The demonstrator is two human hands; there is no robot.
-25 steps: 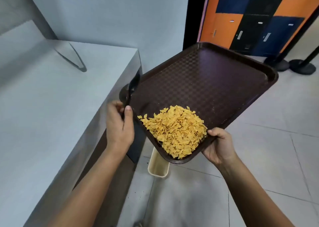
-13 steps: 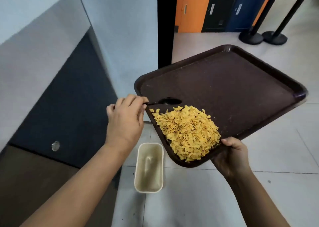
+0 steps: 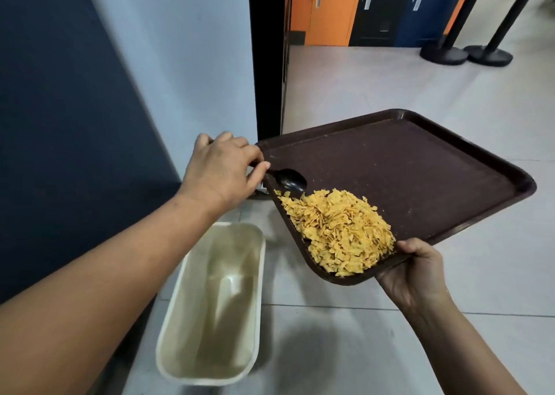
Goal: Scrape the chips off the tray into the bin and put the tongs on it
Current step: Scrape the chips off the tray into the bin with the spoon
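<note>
A dark brown tray (image 3: 405, 166) is held tilted over the floor, its low corner toward me. A heap of yellow chips (image 3: 339, 229) lies in that low corner. My right hand (image 3: 417, 274) grips the tray's near edge from below, thumb on the rim. My left hand (image 3: 222, 169) holds the black tongs (image 3: 289, 181) by the handle; their spoon-shaped tip rests on the tray just behind the chips. A cream rectangular bin (image 3: 210, 301) stands empty on the floor, below and left of the tray's low corner.
A dark blue panel (image 3: 60, 124) and a pale wall (image 3: 195, 49) rise on the left. A black post (image 3: 265, 52) stands behind the tray. Orange, black and blue lockers (image 3: 360, 7) and two black stanchion bases (image 3: 465, 54) are at the back right. Grey tiled floor lies all around.
The view has dropped toward the floor and the bin now shows in full. The tray has come lower and nearer the bin. The tongs' tip has moved right up against the chips.
</note>
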